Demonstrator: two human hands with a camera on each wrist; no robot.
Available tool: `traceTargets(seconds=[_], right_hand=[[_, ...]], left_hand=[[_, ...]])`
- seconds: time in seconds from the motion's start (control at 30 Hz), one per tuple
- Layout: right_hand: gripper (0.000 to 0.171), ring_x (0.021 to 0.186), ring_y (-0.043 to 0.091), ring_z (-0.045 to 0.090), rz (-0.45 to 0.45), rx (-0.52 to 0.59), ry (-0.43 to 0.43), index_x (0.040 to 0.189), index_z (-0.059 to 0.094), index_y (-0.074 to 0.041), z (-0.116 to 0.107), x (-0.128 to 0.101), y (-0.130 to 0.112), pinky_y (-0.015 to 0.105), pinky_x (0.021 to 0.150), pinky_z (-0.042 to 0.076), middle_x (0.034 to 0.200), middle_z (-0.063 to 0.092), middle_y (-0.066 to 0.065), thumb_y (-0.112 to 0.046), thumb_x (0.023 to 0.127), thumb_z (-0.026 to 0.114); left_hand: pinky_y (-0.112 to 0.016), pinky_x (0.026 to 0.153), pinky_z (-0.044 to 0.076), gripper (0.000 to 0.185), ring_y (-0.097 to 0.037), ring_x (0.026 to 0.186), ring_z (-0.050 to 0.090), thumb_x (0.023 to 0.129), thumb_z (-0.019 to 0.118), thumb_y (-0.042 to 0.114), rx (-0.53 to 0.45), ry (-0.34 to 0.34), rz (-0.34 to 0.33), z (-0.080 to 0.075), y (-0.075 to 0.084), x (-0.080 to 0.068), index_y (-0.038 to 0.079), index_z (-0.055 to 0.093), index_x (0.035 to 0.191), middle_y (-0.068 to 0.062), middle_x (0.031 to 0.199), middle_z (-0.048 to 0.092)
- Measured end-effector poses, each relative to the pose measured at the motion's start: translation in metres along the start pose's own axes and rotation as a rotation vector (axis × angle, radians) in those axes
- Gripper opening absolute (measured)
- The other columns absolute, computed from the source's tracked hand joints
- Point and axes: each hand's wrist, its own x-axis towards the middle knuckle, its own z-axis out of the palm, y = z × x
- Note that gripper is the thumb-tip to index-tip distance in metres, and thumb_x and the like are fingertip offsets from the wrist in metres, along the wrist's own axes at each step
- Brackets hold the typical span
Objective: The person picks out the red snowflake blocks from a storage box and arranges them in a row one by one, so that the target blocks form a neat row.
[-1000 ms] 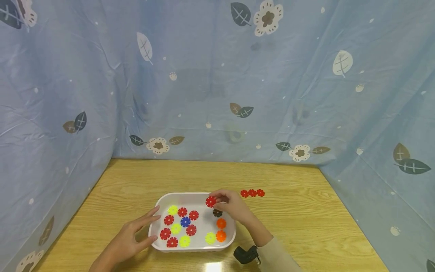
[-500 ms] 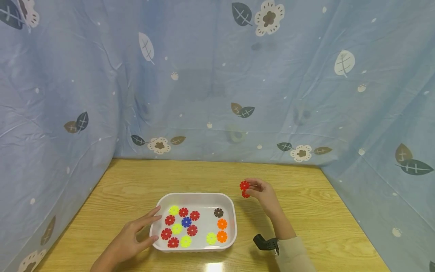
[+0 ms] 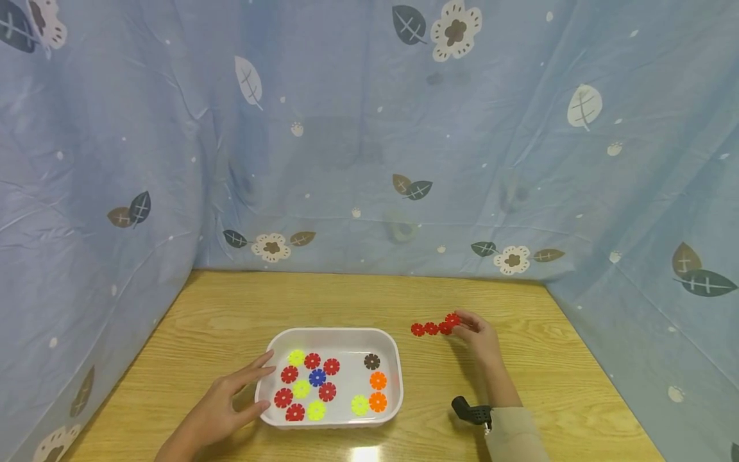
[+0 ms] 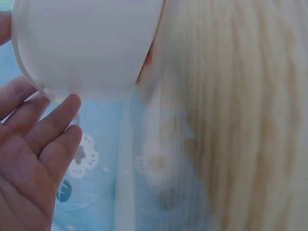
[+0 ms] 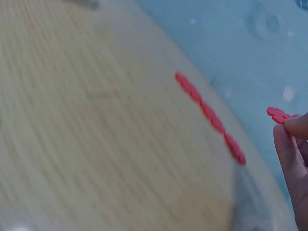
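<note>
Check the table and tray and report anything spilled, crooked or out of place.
Nothing stands out. The white tray sits flat on the wooden table with the coloured flower discs lying inside it. Three red discs lie in a tidy row beside it, where the right hand pinches a fourth red disc. The left hand touches the tray's side.

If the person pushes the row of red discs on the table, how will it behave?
The row of red discs lies flat on the wooden table, so it would probably slide, not roll. The discs look thin and light; the right hand pinches one red disc by fingertips alone. Whether the discs interlock cannot be told, so the row may scatter.
</note>
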Motion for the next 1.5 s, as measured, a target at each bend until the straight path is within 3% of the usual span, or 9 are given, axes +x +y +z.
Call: traceTargets(seconds=[0.17,0.33,0.7,1.07,1.5], right_hand=[[0.039,0.117,0.025,0.043,0.024,-0.025,0.027,0.126,0.048,-0.002,-0.006,0.003,0.01,0.01,0.076,0.045,0.128,0.047,0.015,-0.008,0.088,0.054],[0.038,0.115,0.025,0.044,0.035,-0.04,0.047,0.126,0.048,-0.002,-0.009,0.004,0.018,0.007,0.073,0.043,0.128,0.047,0.016,-0.005,0.088,0.051],[0.035,0.105,0.022,0.051,0.012,-0.173,0.117,0.121,0.054,-0.004,-0.009,0.008,0.032,0.007,0.071,0.043,0.122,0.054,0.015,-0.008,0.087,0.055],[0.034,0.107,0.027,0.052,-0.014,-0.294,0.118,0.121,0.054,-0.006,-0.007,0.008,0.032,0.036,0.087,0.046,0.121,0.055,0.016,-0.011,0.088,0.054],[0.035,0.104,0.029,0.055,-0.077,-0.372,0.157,0.119,0.055,-0.002,-0.001,0.007,0.031,0.041,0.086,0.047,0.115,0.057,0.018,-0.006,0.085,0.055]], left_hand=[[-0.041,0.092,0.045,0.044,-0.017,0.124,0.043,0.079,0.066,0.035,-0.012,-0.017,-0.013,0.0,0.0,0.0,0.027,0.055,0.121,0.01,0.138,0.04],[-0.041,0.092,0.045,0.044,-0.015,0.124,0.042,0.079,0.066,0.034,-0.01,-0.013,-0.014,0.0,0.0,0.0,0.026,0.056,0.121,0.01,0.138,0.041],[-0.042,0.092,0.045,0.044,-0.018,0.124,0.043,0.078,0.066,0.036,-0.005,-0.008,-0.013,0.001,0.0,-0.001,0.027,0.056,0.12,0.01,0.138,0.041],[-0.041,0.092,0.044,0.044,-0.016,0.124,0.043,0.079,0.066,0.035,-0.01,-0.01,-0.028,0.001,0.001,-0.001,0.028,0.056,0.121,0.011,0.138,0.041],[-0.037,0.094,0.044,0.044,-0.011,0.124,0.041,0.078,0.066,0.035,-0.01,-0.005,-0.024,0.001,0.001,-0.001,0.026,0.056,0.121,0.011,0.138,0.041]])
